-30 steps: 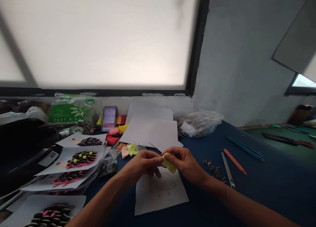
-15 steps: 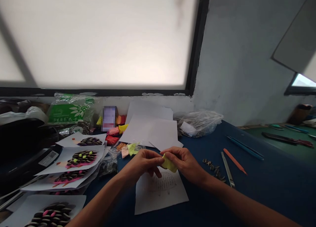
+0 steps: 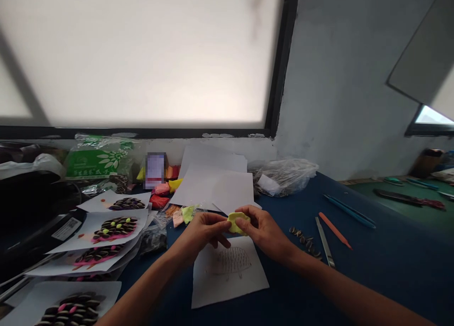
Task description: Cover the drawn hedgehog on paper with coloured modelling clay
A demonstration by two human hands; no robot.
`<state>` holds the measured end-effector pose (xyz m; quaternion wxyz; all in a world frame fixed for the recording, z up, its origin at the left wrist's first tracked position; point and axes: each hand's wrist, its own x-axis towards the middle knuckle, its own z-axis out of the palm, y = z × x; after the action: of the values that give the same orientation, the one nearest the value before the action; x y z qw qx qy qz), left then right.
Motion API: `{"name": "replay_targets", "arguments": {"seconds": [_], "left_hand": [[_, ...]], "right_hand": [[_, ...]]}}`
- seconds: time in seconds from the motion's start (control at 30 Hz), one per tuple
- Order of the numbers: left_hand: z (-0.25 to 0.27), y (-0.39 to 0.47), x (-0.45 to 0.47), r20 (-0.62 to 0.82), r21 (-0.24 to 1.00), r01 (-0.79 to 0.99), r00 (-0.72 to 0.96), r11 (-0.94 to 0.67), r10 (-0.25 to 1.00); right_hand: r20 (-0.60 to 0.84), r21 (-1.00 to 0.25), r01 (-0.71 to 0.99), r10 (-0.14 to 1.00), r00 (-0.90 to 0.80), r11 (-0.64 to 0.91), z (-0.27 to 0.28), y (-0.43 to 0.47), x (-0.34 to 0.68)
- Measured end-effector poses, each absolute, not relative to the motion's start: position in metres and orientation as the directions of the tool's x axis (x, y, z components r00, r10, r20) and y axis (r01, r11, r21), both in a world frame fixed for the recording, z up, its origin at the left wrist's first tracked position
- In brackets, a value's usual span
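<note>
Between my two hands is a flattened piece of pale yellow modelling clay [image 3: 237, 223]. My left hand [image 3: 207, 229] pinches its left edge between thumb and fingers. On the other side my right hand [image 3: 260, 229] grips it, thumb pressed on the front face and fingers behind. Just below lies a sheet of white paper [image 3: 230, 288] with a pencil drawing of a rounded, hatched body on short legs. The top of that sheet is partly covered by my hands. Left of my left hand sits a lump of yellow-green clay [image 3: 188, 214] by clear wrapping.
Finished seed-and-clay pictures [image 3: 117, 226] are stacked at left. Behind are blank paper sheets [image 3: 216, 186], a green seed bag [image 3: 95, 160] and a clear plastic bag [image 3: 287, 174]. To the right lie striped seeds [image 3: 307, 243], a metal blade tool [image 3: 324, 241], an orange tool [image 3: 335, 230] and blue tweezers [image 3: 349, 211].
The yellow clay has been turned and lifted slightly, and now shows a flatter, rounder face. My right thumb lies across it. The whole view has shifted a little.
</note>
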<state>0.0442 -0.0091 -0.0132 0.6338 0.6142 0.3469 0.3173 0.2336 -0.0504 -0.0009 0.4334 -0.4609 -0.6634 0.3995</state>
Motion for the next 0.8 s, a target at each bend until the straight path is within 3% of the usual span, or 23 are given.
{"name": "replay_targets", "arguments": {"seconds": [0.23, 0.8], "left_hand": [[-0.014, -0.006, 0.041, 0.008, 0.999, -0.042, 0.540, 0.017, 0.842], [-0.018, -0.008, 0.047, -0.067, 0.989, -0.071, 0.561, 0.129, 0.825]], "right_hand": [[0.175, -0.940, 0.242, 0.949, -0.261, 0.240, -0.005, -0.049, 0.232], [0.115, -0.972, 0.173, 0.963, -0.243, 0.160, -0.009, -0.066, 0.231]]}}
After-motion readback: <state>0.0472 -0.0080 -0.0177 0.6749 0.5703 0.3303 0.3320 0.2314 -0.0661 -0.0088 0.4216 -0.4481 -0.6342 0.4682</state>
